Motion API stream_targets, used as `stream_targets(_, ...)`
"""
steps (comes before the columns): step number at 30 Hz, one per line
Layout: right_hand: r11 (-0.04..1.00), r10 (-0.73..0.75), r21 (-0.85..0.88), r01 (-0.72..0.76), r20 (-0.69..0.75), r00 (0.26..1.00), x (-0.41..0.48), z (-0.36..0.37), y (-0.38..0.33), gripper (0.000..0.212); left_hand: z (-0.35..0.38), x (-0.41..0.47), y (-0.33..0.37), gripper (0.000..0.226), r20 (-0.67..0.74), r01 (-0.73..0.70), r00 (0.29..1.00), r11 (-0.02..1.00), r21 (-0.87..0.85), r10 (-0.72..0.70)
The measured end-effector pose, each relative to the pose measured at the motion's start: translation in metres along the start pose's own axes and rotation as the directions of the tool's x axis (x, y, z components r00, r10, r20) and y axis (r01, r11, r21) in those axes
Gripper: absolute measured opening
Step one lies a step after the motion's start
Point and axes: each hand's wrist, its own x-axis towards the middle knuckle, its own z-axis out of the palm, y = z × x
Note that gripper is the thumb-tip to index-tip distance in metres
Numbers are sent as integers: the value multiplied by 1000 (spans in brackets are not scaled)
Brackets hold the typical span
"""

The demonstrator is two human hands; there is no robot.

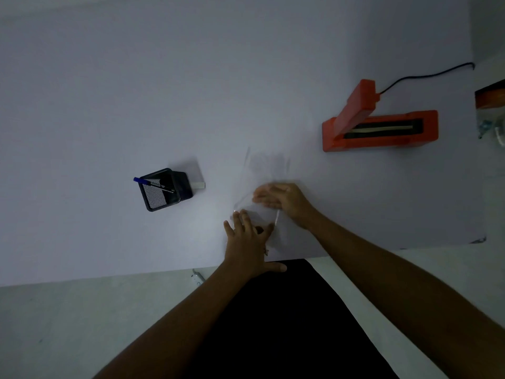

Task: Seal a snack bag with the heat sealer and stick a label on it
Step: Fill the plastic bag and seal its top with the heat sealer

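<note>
A clear plastic snack bag [262, 170] lies on the white table [136, 105] near the front edge, blurred and hard to make out. My left hand [246, 242] presses flat on its near end, fingers spread. My right hand [281, 199] is curled over the bag's middle and grips the plastic. The orange heat sealer [379, 129] stands at the right with its lid arm raised, apart from both hands. A small stack of white labels [195, 177] lies behind the pen holder.
A black mesh pen holder [164, 191] with a blue pen stands left of the bag. The sealer's black cord [426, 76] runs to the table's right edge. Clutter sits past that edge at far right.
</note>
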Motion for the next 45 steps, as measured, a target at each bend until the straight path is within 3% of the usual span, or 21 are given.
stream_targets(15, 973, -204, 60, 222, -218, 954, 52, -25, -69, 38, -2, -5, 1, 117, -42, -3, 999, 1000, 11, 4)
stream_targets(18, 977, -199, 43, 207, -154, 968, 35, -10, -61, 35, 0, -4, 1, 118, -46, -7, 999, 1000, 5, 7)
stream_targets(22, 998, -55, -27, 57, 83, 995, 11, 25, -17, 36, 3, -3, 1, 118, -43, -8, 999, 1000, -7, 8)
stream_targets(25, 999, 25, -26, -22, 139, 990, 7, 39, 10, 35, 4, -2, 0, 119, -22, -10, 1000, 999, -30, 10)
stream_targets(30, 999, 24, -44, -21, 75, 997, 25, 37, -8, 38, 2, -1, -1, 118, -15, -3, 1000, 999, -34, 3)
stream_targets(41, 977, -166, 96, 189, -209, 964, 74, 2, -83, 37, 0, -2, 1, 119, -31, -3, 1000, 1000, -6, 3)
stream_targets(45, 970, -236, -3, 243, -258, 937, 70, -2, -88, 30, 3, -2, 0, 118, -42, -11, 999, 1000, -7, 11)
